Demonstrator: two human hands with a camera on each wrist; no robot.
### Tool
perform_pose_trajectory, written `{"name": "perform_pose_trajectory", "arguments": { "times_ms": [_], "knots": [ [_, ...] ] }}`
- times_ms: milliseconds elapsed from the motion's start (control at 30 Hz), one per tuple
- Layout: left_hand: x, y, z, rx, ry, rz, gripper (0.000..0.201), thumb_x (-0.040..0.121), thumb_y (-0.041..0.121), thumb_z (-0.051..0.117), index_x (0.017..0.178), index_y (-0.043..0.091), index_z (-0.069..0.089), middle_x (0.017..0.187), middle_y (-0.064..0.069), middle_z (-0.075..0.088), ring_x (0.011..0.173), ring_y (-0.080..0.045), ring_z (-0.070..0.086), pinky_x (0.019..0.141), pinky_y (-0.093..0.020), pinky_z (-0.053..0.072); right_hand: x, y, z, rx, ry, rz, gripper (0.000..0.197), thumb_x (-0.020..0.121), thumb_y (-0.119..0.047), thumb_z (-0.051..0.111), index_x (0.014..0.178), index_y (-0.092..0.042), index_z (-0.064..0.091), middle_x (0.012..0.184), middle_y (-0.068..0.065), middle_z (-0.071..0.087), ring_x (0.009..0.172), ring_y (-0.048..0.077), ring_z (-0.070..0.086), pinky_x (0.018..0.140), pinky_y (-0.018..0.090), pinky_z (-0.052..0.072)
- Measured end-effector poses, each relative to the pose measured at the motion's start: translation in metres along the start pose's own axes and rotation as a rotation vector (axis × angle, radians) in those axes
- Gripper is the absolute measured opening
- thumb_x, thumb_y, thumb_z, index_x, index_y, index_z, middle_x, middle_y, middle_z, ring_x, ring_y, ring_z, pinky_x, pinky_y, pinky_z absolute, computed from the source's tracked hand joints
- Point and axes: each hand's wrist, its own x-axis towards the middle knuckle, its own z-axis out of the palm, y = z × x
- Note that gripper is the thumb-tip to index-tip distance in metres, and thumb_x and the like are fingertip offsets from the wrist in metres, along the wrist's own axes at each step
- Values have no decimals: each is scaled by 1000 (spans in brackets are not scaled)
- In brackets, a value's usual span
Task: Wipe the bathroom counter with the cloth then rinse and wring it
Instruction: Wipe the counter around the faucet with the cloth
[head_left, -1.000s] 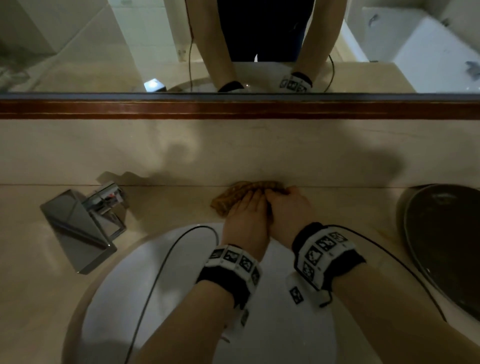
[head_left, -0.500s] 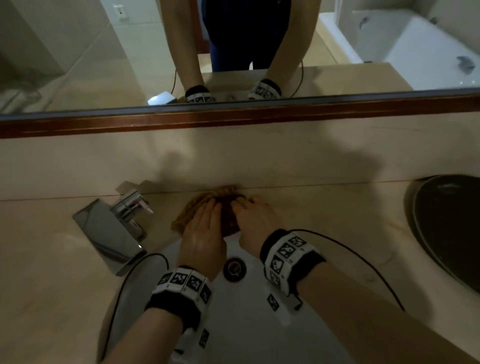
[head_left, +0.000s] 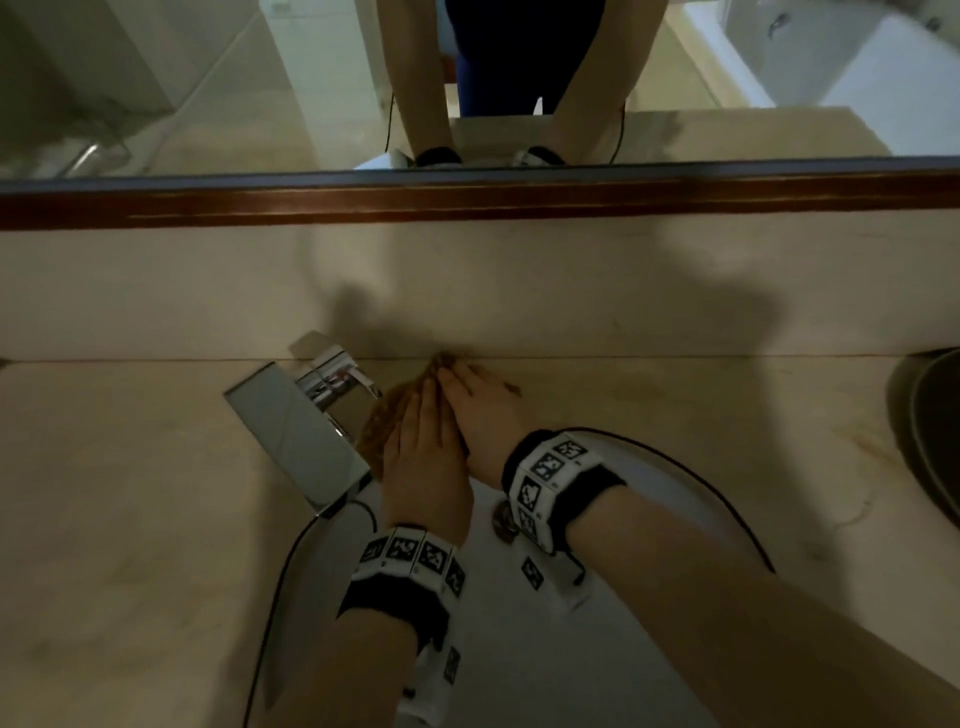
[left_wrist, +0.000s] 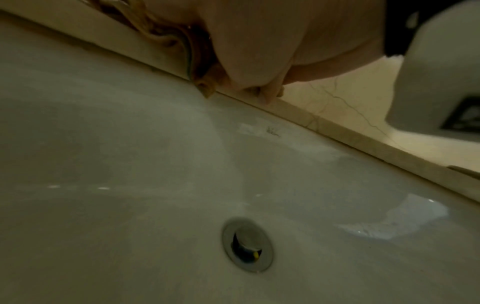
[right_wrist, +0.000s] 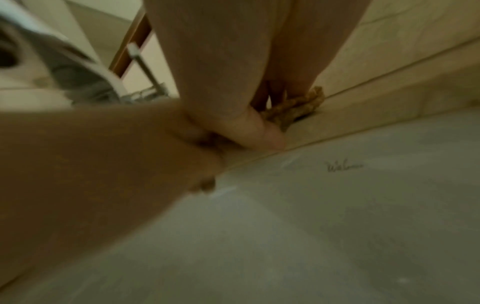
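Cloth, centre of frame: tan-orange, ribbed weave; a dark green thread runs along its edge in the left wrist view
Worktop: cream stone, faint brown veining at right
Basin, lower centre: white, silver-grey drain
Tap: mirror chrome
Wristbands: black, with white panels of black square codes
Mirror frame, upper band: reddish-brown wood

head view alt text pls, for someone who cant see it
Both hands, left hand and right hand, press a brown cloth onto the beige counter behind the white sink, beside a chrome tap.
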Motion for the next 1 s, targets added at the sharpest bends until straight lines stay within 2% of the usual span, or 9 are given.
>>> {"name": "perform_pose_trajectory", "arguments": {
  "times_ms": [167, 267, 333, 400, 500, 633, 700, 833, 1000],
  "knots": [
    [-23, -8, -13, -177, 48, 44, 66, 93, 10, 40, 153, 11, 13, 160, -6, 13, 147, -20, 15, 118, -30, 10, -14, -2, -4, 2, -80, -87, 73, 85, 2, 54, 150, -12, 26, 152, 11, 33, 135, 27, 33, 111, 34, 30],
    [-45, -7, -23, -305, 40, 70, 65, 92, 7, 39, 152, 18, 19, 157, 6, 20, 142, -15, 26, 115, -26, 25, -34, 4, -12, 103, -49, -77, 47, 89, -3, 46, 133, -19, 53, 119, 7, 61, 107, 25, 48, 89, 36, 44],
    [-57, -6, -33, -413, 2, 47, 62, 96, 9, 40, 152, 27, 19, 140, 19, 34, 117, -10, 50, 89, -9, 37, -49, 10, -18, 239, -59, -51, 37, 89, -10, 48, 121, -21, 62, 103, 5, 64, 96, 22, 53, 82, 38, 48],
    [-63, -3, -42, -511, -55, 0, 38, 101, 19, 39, 137, 30, 43, 113, 16, 57, 80, -6, 55, 63, -6, 37, -60, 16, -19, 375, -51, -20, 26, 86, -16, 53, 106, -22, 68, 94, 2, 68, 84, 19, 61, 76, 39, 53],
    [-64, -2, -44, -743, -170, -121, 17, 99, 21, 42, 102, 25, 58, 77, 10, 60, 66, -6, 54, 52, -10, 38, -70, 28, -14, 491, -51, 113, 15, 88, -29, 59, 74, -24, 59, 74, -4, 60, 72, 16, 58, 64, 29, 46],
    [-63, -9, -37, -812, -269, -319, 17, 96, 16, 44, 95, 15, 61, 78, 5, 58, 70, -8, 52, 52, -10, 32, -80, 33, -1, 600, -3, 229, 42, 89, -36, 63, 58, -20, 40, 59, -2, 44, 57, 13, 45, 58, 30, 32],
    [-64, -12, -34, -818, -277, -374, 14, 93, 17, 47, 94, 18, 61, 86, 0, 64, 76, -13, 58, 64, -22, 42, -86, 29, 8, 754, 25, 296, 42, 89, -33, 65, 57, -16, 43, 56, 1, 46, 54, 13, 48, 57, 29, 37],
    [-65, -13, -31, -1023, -190, -580, 15, 89, 19, 58, 101, 10, 62, 96, -10, 68, 85, -23, 63, 84, -39, 52, -97, 8, 17, 1114, -73, 526, 39, 91, -46, 58, 96, -9, 69, 91, 10, 71, 85, 24, 68, 72, 37, 59],
    [-79, 5, -52, -1923, -328, -799, 43, 97, 39, 45, 115, 5, 64, 111, -18, 66, 100, -33, 63, 80, -44, 52, -105, -27, 26, 1160, -249, 343, 20, 88, -29, 66, 102, -15, 64, 91, 8, 66, 77, 19, 62, 63, 23, 49]
  ]
}}
